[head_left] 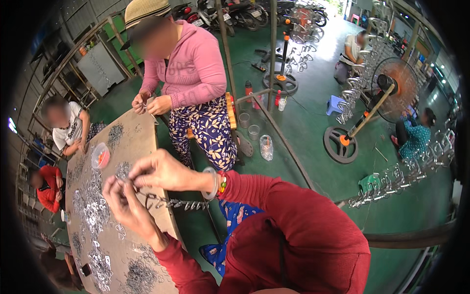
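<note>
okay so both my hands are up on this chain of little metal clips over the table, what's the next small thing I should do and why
Probably pick up one more loose clip from the pile with your left hand and hook it on where your fingers meet. The right hand pinches the chain of clips at its near end, the linked part trails off the wooden table, and loose clips lie just beside your left hand.

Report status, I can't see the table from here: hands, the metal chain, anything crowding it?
Left hand and right hand both pinching the chain of metal clips. Chain trails off the wooden table edge. Loose clip piles close beside the hands.
</note>
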`<state>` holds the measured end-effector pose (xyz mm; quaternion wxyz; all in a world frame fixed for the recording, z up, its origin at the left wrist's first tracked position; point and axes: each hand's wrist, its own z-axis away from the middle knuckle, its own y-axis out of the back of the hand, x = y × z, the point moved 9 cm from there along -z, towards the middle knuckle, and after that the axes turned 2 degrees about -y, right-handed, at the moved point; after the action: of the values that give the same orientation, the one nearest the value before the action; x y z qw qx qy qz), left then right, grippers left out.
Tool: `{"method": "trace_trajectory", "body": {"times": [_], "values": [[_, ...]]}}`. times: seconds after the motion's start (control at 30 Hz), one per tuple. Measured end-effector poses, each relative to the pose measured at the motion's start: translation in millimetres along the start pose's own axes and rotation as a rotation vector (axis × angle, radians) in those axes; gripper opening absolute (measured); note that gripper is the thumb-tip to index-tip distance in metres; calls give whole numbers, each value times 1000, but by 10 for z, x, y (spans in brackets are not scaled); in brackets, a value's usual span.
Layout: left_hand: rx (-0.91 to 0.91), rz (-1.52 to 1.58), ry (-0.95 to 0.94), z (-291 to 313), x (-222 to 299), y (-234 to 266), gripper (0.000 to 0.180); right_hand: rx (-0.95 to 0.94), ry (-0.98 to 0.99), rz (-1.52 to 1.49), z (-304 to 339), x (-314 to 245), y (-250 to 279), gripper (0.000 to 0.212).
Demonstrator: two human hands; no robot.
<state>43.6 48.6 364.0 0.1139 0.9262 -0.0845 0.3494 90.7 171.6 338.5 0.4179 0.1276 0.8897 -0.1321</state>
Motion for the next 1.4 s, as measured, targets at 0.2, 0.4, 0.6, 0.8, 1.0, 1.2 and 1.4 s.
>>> {"method": "trace_trajectory", "body": {"times": [0.2, 0.4, 0.6, 0.8, 1.0, 1.2, 1.4], "values": [[-153, 348, -100, -468, 601, -594, 10, 115, 209, 198, -113, -1001, 511, 14], [-220, 435, -112, -526, 953, -757, 27, 274, 264, 117, -113, -1818, 1067, 13], [-807, 231, 192, 578, -584, -1311, 16, 423, 462, 371, 213, -2681, 1780, 16], [-1287, 19, 810, 2298, -2590, -875, 25, 579, 522, 558, 485, -3446, 2191, 19], [-1249, -297, 925, 2708, -3287, -335, 28, 838, 446, 648, 935, -4024, 2826, 23], [-1163, -193, 981, 2629, -3269, -327, 31, 889, 712, 1000, 1208, -4769, 2917, 21], [-1196, -195, 1046, 2676, -3344, -350, 30, 1106, 792, 951, 1321, -5401, 3673, 20]]}}
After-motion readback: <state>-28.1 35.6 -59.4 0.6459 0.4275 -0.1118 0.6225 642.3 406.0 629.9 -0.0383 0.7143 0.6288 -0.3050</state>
